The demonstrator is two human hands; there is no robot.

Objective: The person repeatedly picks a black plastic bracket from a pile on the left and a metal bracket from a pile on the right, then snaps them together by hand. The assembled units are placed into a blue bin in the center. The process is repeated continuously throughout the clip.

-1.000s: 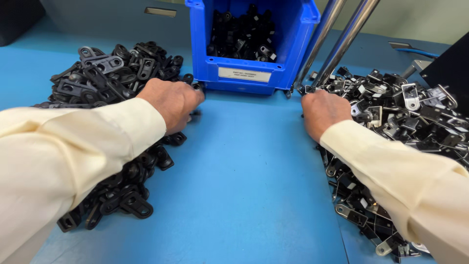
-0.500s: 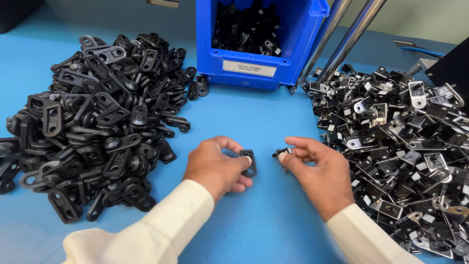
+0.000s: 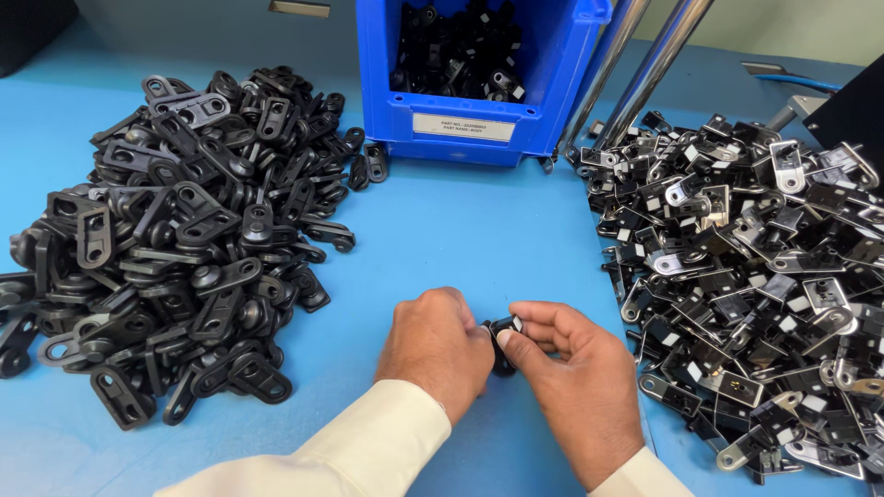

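Both hands meet just in front of the blue bin [image 3: 479,129]; left hand [image 3: 437,350] and right hand [image 3: 575,382] pinch one small black part [image 3: 503,333] between fingertips; black bracket heap [image 3: 175,239] left of the bin, metal-clip heap [image 3: 764,267] right.

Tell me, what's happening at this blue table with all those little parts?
A person's left hand and right hand meet in the middle of the blue table, pressing together a small black part with a bit of white on it. A pile of black plastic pieces lies to the left, a pile of black and silver clips to the right, and a blue bin with similar parts stands behind.
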